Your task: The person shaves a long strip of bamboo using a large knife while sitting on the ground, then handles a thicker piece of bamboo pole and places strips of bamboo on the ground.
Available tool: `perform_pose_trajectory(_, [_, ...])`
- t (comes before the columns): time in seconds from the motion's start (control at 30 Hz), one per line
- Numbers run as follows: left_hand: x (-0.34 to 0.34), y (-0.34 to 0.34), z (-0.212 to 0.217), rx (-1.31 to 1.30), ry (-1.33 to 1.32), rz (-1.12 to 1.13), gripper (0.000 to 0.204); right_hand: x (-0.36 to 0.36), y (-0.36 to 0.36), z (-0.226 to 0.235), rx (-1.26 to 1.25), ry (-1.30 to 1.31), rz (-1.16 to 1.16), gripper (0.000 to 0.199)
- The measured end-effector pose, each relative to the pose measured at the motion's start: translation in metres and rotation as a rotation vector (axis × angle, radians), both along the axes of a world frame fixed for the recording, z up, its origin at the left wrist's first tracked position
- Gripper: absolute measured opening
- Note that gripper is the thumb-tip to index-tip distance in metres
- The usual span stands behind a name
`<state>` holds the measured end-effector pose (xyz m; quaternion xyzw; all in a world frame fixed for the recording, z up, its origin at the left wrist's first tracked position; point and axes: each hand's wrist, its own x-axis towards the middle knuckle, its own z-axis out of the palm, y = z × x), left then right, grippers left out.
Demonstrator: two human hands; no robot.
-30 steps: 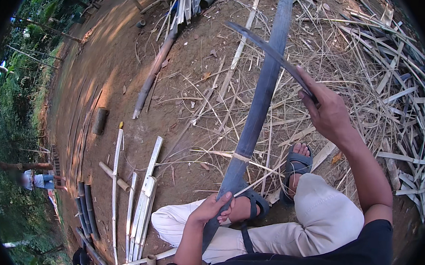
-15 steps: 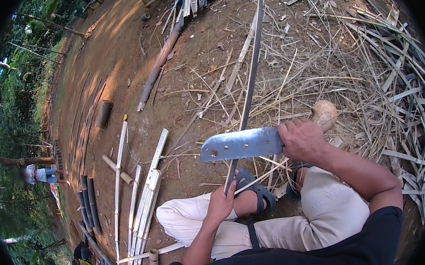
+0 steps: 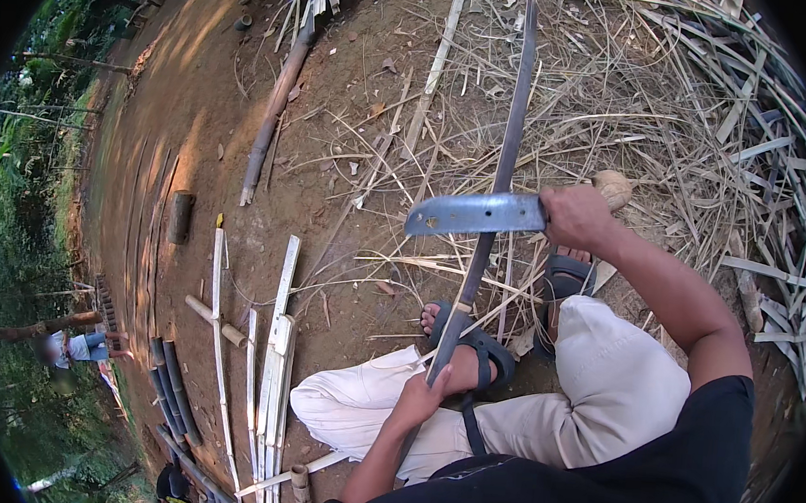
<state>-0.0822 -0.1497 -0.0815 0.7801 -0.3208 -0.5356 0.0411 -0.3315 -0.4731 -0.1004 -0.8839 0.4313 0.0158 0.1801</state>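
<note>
My right hand [image 3: 575, 217] is closed round the handle of a broad machete [image 3: 457, 214], whose blade points left. A pale, rounded wooden end [image 3: 612, 189] shows just beyond that fist and looks like the handle's butt. The blade lies across a long, dark bamboo strip [image 3: 515, 119], over its middle stretch. My left hand [image 3: 424, 391] grips the strip near its lower end, close to my bent knee. The strip slants away up and to the right, and its lower end passes under my left forearm.
Thin shavings and split strips [image 3: 598, 134] litter the ground ahead and right. Pale bamboo slats [image 3: 272, 383] lie at the left, beside short bamboo pieces [image 3: 216, 321]. A long pole [image 3: 280, 112] lies farther off. Another person [image 3: 78, 348] stands at the far left.
The machete has moved up and slightly right, farther from my left hand along the strip. The strip's far end has swung right, showing more of its dark face.
</note>
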Motion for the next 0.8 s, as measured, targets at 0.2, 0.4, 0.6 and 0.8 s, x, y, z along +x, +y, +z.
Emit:
perform_pose_trajectory(0.2, [-0.014,0.013,0.0,-0.032,-0.057,-0.194,0.065,-0.072,-0.061,-0.046,-0.007,0.15,-0.205,0.024])
perform_pose_trajectory(0.4, [0.001,0.016,-0.01,0.115,-0.019,-0.118,0.065,-0.03,0.044,-0.019,0.259,0.12,0.141,0.027])
perform_pose_trajectory(0.6, [-0.003,-0.005,-0.01,0.116,0.034,-0.071,0.057,-0.067,0.006,-0.044,0.116,0.1,0.151,0.031])
perform_pose_trajectory(0.8, [-0.011,-0.023,-0.008,0.26,0.113,-0.004,0.051,-0.077,0.022,-0.054,0.051,0.072,0.121,0.029])
